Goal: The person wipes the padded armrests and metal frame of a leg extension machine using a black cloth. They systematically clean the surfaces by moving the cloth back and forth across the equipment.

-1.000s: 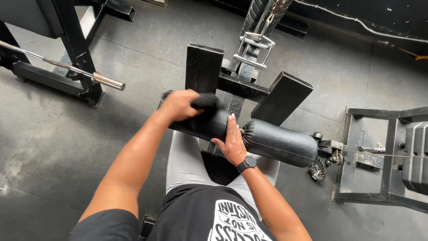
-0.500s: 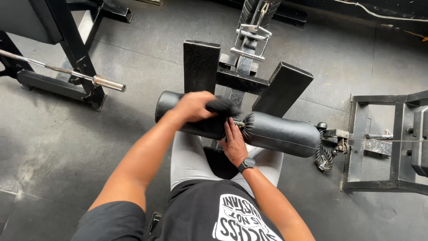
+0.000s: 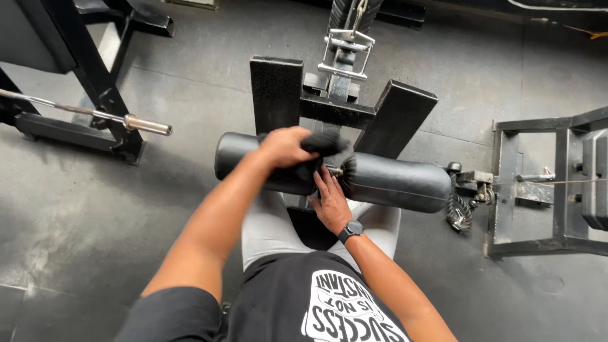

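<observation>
A: Where is the left hand (image 3: pixel 283 147) right now?

B: Just left of the frame's centre, curled into a fist around a dark cloth (image 3: pixel 324 143). The cloth sticks out from the fist toward the right and lies on top of the black padded roller (image 3: pixel 392 180), at the gap where the roller's two halves meet.

A: And the right hand (image 3: pixel 329 204)?

B: Directly below that gap, a little lower in the frame. Its fingers are stretched out flat, not gripping anything, with the fingertips (image 3: pixel 321 177) pressed against the near side of the roller, touching it beside the small metal fitting (image 3: pixel 334 170) in the middle. A dark watch (image 3: pixel 350 231) sits on that wrist.

A: So the cloth is above the right hand?

B: Yes, the cloth sits higher in the frame than the right hand's fingertips, close to them, while the left hand holds it from the left side.

A: What lies around them?

B: The roller runs across the middle of the frame. Beyond it, two black angled pads (image 3: pixel 275 94) spread toward the top, with a metal handle (image 3: pixel 346 50) between them at upper centre. A barbell end (image 3: pixel 147 124) shows at the left, a black steel frame (image 3: pixel 531 187) at the right edge, all on a grey rubber floor (image 3: pixel 76 215). The person's grey-clad legs (image 3: pixel 269 231) lie under the roller
</observation>
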